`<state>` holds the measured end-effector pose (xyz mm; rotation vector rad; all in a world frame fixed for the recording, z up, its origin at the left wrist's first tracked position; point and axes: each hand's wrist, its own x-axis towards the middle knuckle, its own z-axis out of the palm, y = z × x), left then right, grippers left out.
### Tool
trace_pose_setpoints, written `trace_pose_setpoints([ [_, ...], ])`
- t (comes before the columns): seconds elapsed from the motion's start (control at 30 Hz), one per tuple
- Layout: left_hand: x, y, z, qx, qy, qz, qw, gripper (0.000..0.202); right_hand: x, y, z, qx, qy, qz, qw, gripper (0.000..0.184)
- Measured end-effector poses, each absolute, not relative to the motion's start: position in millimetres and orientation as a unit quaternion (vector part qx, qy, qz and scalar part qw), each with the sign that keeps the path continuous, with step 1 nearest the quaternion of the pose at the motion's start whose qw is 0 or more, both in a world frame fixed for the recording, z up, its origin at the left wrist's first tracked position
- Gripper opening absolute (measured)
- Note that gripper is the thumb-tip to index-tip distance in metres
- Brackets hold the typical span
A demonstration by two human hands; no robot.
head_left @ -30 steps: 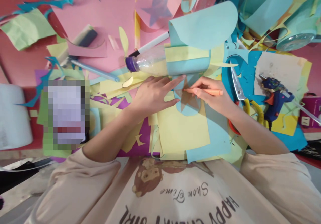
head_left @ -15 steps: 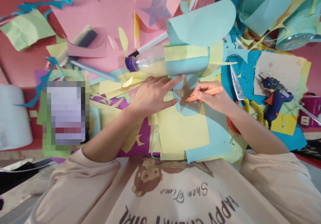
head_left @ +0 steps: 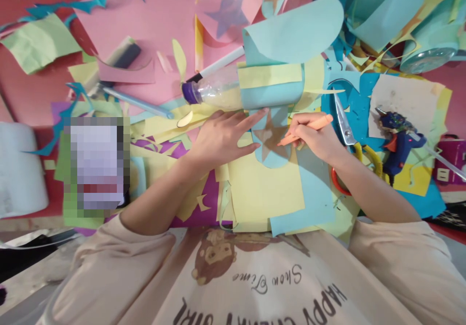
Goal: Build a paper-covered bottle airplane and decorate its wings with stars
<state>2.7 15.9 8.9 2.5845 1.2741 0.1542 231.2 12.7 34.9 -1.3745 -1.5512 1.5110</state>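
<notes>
In my right hand (head_left: 315, 135) is an orange marker (head_left: 309, 127), its tip at the right side of a brown star (head_left: 269, 135). The star is on a light blue paper flap (head_left: 271, 161) with a rounded lower end. My left hand (head_left: 224, 138) lies flat with fingers spread, its index fingertip and thumb on the flap's left side. Just above, a clear plastic bottle (head_left: 218, 92) with a purple cap (head_left: 190, 93) lies on its side, wrapped in light blue and yellow paper. A yellow sheet (head_left: 267, 194) lies beneath the flap.
Scissors (head_left: 344, 121) with red and yellow handles and a blue glue gun (head_left: 400, 145) lie to the right. A blurred-out phone-like object (head_left: 96, 164) is at left. A blue pen (head_left: 136, 102), a white marker (head_left: 222, 62) and paper scraps surround the bottle.
My right hand and the orange marker have shifted slightly right, the tip moving from the star's lower middle toward its right side. My left hand stays in place.
</notes>
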Motion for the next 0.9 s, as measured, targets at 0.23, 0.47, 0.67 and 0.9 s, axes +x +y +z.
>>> trace_pose_setpoints([
  [0.23,2.9,15.6,10.4,0.885,0.443,0.052,0.134,0.061,230.5,12.6,35.1,-0.502,-0.602,0.567,0.255,0.020],
  [0.47,2.3,15.4,8.6,0.887,0.440,0.056,0.130,0.062,239.2,12.1,30.9,-0.516,-0.575,0.529,0.351,0.024],
  [0.67,1.9,16.6,9.2,0.890,0.433,0.055,0.133,0.061,248.4,8.4,28.4,-0.527,-0.577,0.372,0.500,0.055],
  [0.9,0.5,15.6,7.9,0.893,0.424,0.069,0.131,0.062,255.8,16.4,49.5,-0.523,-0.644,0.163,0.535,0.025],
])
